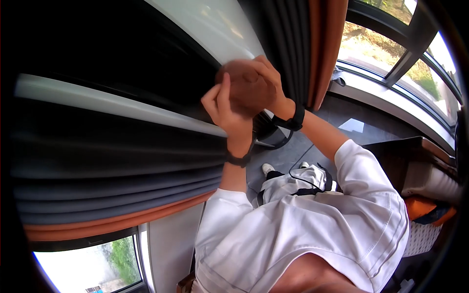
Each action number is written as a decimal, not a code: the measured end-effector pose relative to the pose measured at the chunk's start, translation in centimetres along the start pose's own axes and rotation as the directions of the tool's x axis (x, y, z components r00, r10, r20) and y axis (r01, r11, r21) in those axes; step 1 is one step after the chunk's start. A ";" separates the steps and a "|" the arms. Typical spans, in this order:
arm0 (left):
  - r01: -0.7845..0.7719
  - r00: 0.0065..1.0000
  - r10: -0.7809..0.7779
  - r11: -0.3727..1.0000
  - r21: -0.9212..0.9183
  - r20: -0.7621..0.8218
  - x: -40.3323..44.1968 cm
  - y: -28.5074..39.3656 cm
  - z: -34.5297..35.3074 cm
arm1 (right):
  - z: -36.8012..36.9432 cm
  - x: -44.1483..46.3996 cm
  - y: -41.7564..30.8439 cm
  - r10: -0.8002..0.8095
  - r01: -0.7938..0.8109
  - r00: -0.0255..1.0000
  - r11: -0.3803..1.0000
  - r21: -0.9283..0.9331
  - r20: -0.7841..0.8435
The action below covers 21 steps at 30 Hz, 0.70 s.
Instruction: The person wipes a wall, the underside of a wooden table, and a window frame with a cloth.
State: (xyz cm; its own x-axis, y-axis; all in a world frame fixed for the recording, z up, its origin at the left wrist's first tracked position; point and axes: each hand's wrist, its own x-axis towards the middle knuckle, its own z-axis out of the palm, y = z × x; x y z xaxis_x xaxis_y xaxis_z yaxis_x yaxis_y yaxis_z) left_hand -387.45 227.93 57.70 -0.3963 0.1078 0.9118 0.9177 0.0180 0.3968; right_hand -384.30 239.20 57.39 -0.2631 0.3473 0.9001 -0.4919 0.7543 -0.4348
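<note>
Between my two hands is a reddish-brown, rounded thing (244,90) with a small darker round spot or knob on its face. Blur hides what kind of thing it is. My left hand (225,105) grips its near left side, fingers bent against it. On its right side my right hand (271,83) is closed, with the fingers curled over the upper edge. Both wrists wear a black band (292,119). Just behind the brown thing is the corner of a white frame (215,27) around a large black surface (122,44); contact between them cannot be told.
Dark grey curtains with orange edges (327,49) hang beside the frame on two sides. A window (376,44) is at upper right, another (117,263) at lower left. Grey floor tiles (337,117) lie below. A dark wooden piece of furniture (405,146) and a white basket (422,239) stand at right.
</note>
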 end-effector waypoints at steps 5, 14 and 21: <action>-0.116 0.988 0.112 0.993 0.034 0.105 5.7 1.2 1.8 | -0.2 6.3 -1.2 -0.147 0.146 0.988 0.989 -0.036 -0.037; -0.021 0.862 -0.090 0.977 0.214 0.499 -2.7 -0.6 7.7 | -3.2 -5.6 6.1 0.274 -0.257 0.953 0.957 0.138 -0.132; 0.062 0.946 -0.096 0.991 0.118 0.311 -4.6 0.0 1.3 | -3.2 -1.7 -1.0 0.043 -0.008 0.971 0.989 -0.145 0.236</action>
State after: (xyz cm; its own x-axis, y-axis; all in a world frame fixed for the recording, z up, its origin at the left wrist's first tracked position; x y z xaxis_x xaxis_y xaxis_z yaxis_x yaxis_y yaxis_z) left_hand -385.55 228.68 53.38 -0.4546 0.4092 0.7911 0.8882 0.1421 0.4369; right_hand -380.74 239.62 56.41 -0.4723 0.2382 0.8487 -0.3637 0.8243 -0.4338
